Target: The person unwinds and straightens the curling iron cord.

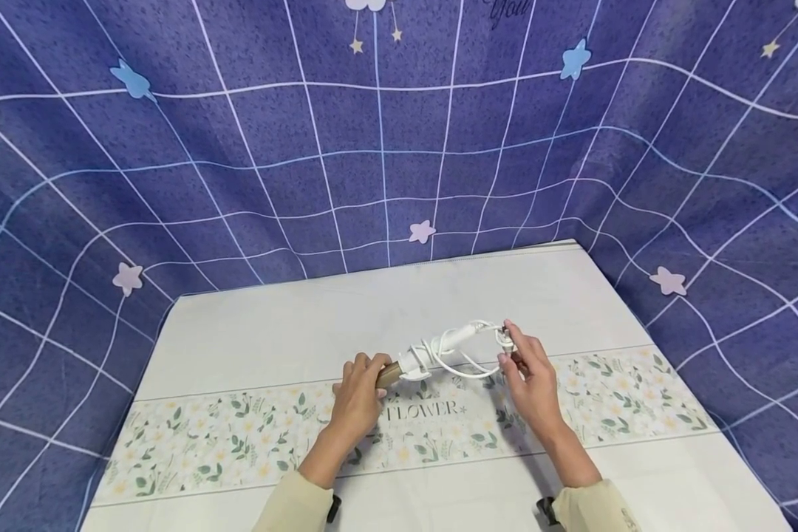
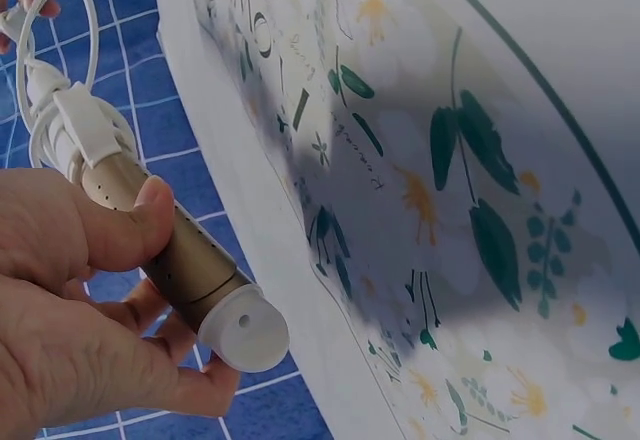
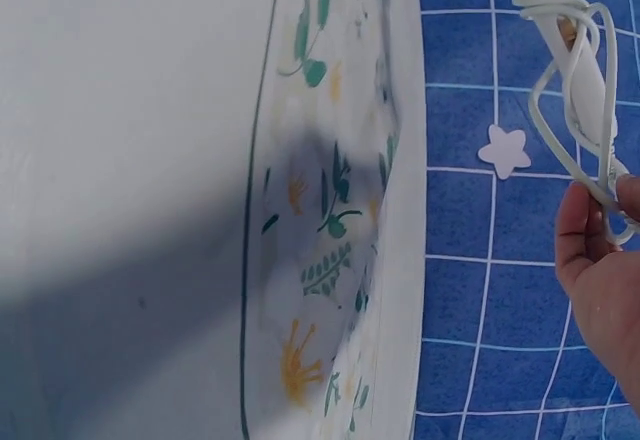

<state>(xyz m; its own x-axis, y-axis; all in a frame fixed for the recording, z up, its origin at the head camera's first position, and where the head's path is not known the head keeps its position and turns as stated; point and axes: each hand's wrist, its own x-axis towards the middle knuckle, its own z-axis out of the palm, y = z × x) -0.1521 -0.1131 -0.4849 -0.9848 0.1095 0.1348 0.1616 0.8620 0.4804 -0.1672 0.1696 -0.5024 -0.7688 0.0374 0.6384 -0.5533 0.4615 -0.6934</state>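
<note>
A blue curtain (image 1: 346, 177) patterned with grid lines and stars hangs behind the white table (image 1: 386, 299). Above the table's middle is what looks like a hair curler (image 1: 408, 362). The left hand (image 1: 356, 393) grips its gold barrel (image 2: 200, 258), while the right hand (image 1: 533, 378) pinches the white cord (image 3: 608, 90) past the handle's end (whether a plug is there is hard to tell). To manage the cord well, I'd keep the barrel steady, work loop by loop, and avoid tugging where it joins the handle.
</note>
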